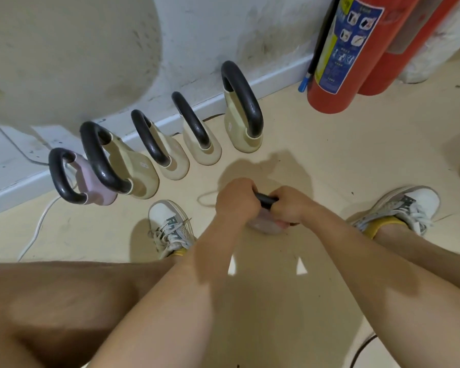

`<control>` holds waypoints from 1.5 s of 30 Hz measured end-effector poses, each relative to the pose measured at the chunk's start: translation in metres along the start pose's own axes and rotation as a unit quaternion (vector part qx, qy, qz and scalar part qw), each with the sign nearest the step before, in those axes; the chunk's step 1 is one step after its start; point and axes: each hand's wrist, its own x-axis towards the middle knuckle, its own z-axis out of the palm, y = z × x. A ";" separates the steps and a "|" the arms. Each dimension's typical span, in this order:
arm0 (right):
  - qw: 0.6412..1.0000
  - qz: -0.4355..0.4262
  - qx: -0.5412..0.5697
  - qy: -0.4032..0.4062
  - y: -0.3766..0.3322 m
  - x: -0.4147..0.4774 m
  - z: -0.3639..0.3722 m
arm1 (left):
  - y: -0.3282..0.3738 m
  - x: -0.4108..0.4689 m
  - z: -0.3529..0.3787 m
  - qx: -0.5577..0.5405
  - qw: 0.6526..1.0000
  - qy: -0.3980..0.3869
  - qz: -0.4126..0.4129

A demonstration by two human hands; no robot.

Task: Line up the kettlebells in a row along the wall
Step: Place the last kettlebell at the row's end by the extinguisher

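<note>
Several kettlebells with black handles stand in a row along the wall: a pink one at the left end, then cream ones, and a taller cream one at the right end. In front of the row, between my feet, my left hand and my right hand both grip the black handle of a pink kettlebell. Its body is mostly hidden under my hands; whether it touches the floor I cannot tell.
Two red fire extinguishers stand against the wall right of the row. A white cable runs across the floor at the left. My shoes flank the held kettlebell. A white baseboard lines the wall.
</note>
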 end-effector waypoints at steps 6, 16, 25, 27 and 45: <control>0.999 0.016 0.006 -0.052 0.001 -0.002 0.009 | 0.000 -0.001 0.009 -0.058 0.997 -0.011 -0.041; 0.925 -0.103 -0.324 0.169 -0.001 -0.008 0.005 | -0.002 -0.026 -0.001 0.088 0.995 -0.047 -0.015; 0.907 0.160 0.390 0.016 0.002 -0.005 -0.015 | -0.001 -0.029 0.022 -0.246 0.905 -0.341 -0.061; 0.956 0.118 0.266 -0.042 -0.004 -0.005 -0.016 | -0.005 -0.027 0.019 -0.284 0.886 -0.356 -0.083; 0.988 0.015 0.126 -0.083 0.009 -0.016 0.011 | 0.012 0.001 0.032 -0.533 0.797 -0.136 -0.252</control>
